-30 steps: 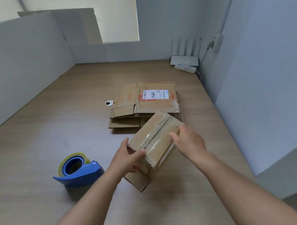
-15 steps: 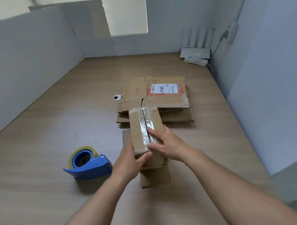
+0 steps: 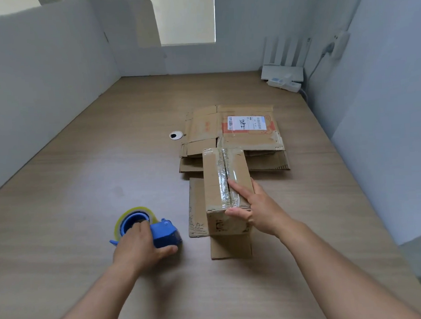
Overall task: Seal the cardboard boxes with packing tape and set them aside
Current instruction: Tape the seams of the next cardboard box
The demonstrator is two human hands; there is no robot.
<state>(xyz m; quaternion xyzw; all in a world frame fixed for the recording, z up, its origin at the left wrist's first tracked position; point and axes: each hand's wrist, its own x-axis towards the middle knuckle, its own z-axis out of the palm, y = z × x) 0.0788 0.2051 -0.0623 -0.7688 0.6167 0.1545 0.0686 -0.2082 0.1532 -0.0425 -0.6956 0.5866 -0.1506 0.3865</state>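
Observation:
A small cardboard box (image 3: 213, 183) stands on the wooden table (image 3: 85, 184), its top seam covered by a strip of clear tape. My right hand (image 3: 252, 209) rests on the box's near right corner, index finger along the tape and thumb on the front face. Two loose flaps lie flat on the table under the box, at its left and near side. A blue tape dispenser (image 3: 159, 231) with a yellowish roll sits to the left of the box. My left hand (image 3: 138, 247) is closed over the dispenser from above.
A stack of flattened cardboard boxes (image 3: 232, 139) with a shipping label lies just behind the small box. A small white disc (image 3: 176, 135) sits to the left of the stack. A white router (image 3: 282, 70) and power strip stand at the far right corner. Grey partition walls enclose the table.
The box was turned from a tilted hold and set square on the table. My left hand left the box and moved left onto the tape dispenser. My right hand stayed on the box.

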